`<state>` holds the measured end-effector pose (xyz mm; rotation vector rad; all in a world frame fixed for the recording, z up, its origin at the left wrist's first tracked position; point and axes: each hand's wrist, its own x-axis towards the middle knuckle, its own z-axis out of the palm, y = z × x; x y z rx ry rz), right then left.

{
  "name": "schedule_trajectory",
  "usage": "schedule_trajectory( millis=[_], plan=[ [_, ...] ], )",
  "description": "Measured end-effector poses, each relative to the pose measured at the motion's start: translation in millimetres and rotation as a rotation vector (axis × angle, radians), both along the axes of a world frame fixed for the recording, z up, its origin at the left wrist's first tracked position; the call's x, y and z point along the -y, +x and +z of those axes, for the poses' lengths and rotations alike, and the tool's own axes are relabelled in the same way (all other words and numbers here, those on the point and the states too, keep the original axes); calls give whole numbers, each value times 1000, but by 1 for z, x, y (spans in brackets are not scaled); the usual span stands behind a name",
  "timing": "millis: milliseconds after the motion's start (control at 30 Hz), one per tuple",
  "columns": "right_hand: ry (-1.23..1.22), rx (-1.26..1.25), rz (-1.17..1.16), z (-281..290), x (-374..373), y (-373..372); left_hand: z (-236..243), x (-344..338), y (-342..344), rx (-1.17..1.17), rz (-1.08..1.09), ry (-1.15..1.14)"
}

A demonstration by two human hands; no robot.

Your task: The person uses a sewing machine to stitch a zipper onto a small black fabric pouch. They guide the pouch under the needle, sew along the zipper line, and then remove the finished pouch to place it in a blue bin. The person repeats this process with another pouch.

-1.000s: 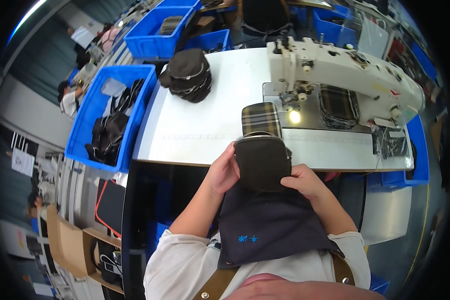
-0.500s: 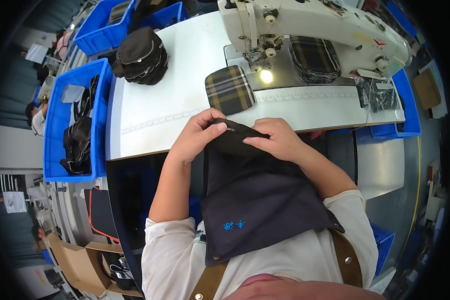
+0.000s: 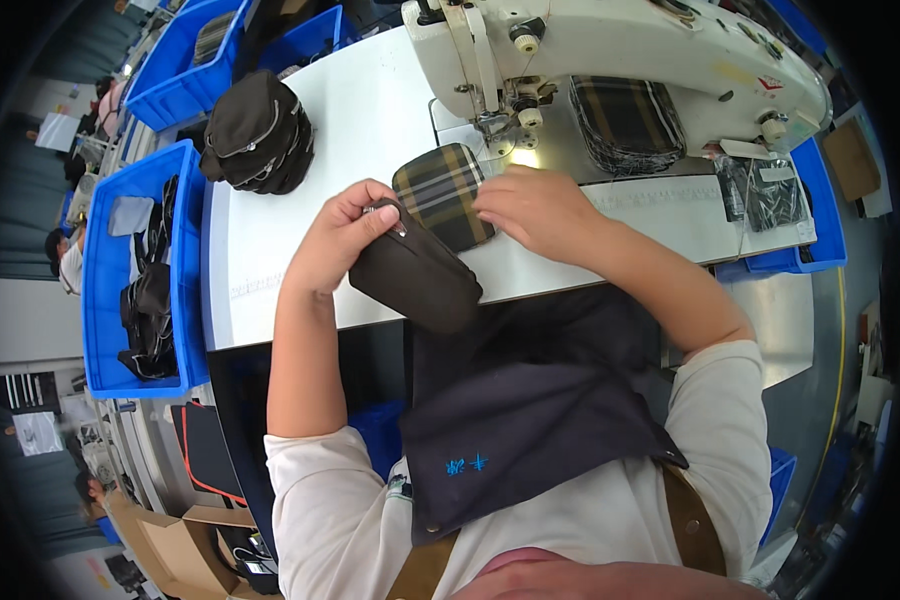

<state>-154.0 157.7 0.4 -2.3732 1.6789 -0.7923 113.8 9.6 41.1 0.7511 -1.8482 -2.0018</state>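
Observation:
Pinched by its zippered upper end, a dark brown fabric pouch piece [image 3: 415,275] hangs tilted from my left hand [image 3: 335,240] over the table's front edge. A metallic zipper part shows by the thumb. Just beyond it lies a rounded plaid fabric panel [image 3: 438,190], flat on the white table. My right hand [image 3: 540,212] has its bent fingertips at the panel's right edge; whether they grip it I cannot tell. The sewing machine's needle area [image 3: 505,130] is right behind this panel.
A stack of plaid panels [image 3: 625,125] sits under the machine arm [image 3: 670,60]. Brown zippered pieces [image 3: 260,130] are piled at the table's far left. A blue bin [image 3: 95,300] with dark pieces stands left of the table. Clear plastic packets [image 3: 770,195] lie at the right end.
Both hands held the brown piece before; my right hand has let go and moved forward to the plaid panel. My left hand has carried the piece left, and it now hangs lengthwise.

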Motion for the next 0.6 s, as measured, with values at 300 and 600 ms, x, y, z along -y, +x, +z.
schedule_trajectory(
  millis=[300,600],
  plan=[
    [-254,-212,185,-39,41,-17,22,51,-86,370,-207,-250],
    [-431,-323,229,-36,31,-25,-34,51,-110,433,-247,-613]
  ],
)
